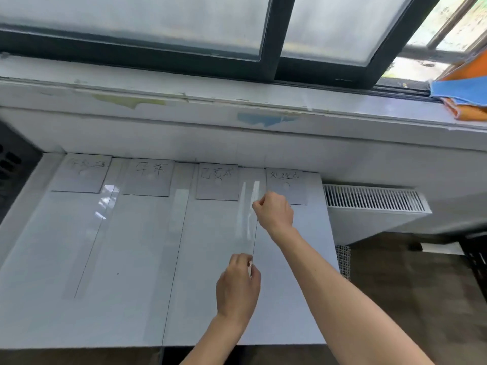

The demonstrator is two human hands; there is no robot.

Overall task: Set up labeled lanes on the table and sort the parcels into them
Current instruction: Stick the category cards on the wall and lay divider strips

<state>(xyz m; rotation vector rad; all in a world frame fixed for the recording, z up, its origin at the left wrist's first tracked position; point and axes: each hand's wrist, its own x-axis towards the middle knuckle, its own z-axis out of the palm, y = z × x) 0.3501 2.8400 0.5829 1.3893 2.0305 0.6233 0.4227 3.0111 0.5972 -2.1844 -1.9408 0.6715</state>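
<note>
A strip of clear tape point(249, 219) is stretched over the white table point(131, 299), between the two rightmost lanes. My right hand point(274, 213) pinches its far end near the rightmost label card point(286, 187). My left hand point(238, 288) pinches the near end. Several handwritten label cards lie along the far edge, among them a far-left card point(81, 172), a second card point(149, 177) and a third card point(217, 181). Two other glossy tape strips point(105, 204) point(179, 233) run toward me and divide the lanes. No parcels are in view.
A wall and window sill point(237, 106) rise right behind the table. A white radiator point(374, 206) stands to the right, with brown floor point(421, 299) below it. Orange and blue cloths point(463, 96) lie on the sill at far right.
</note>
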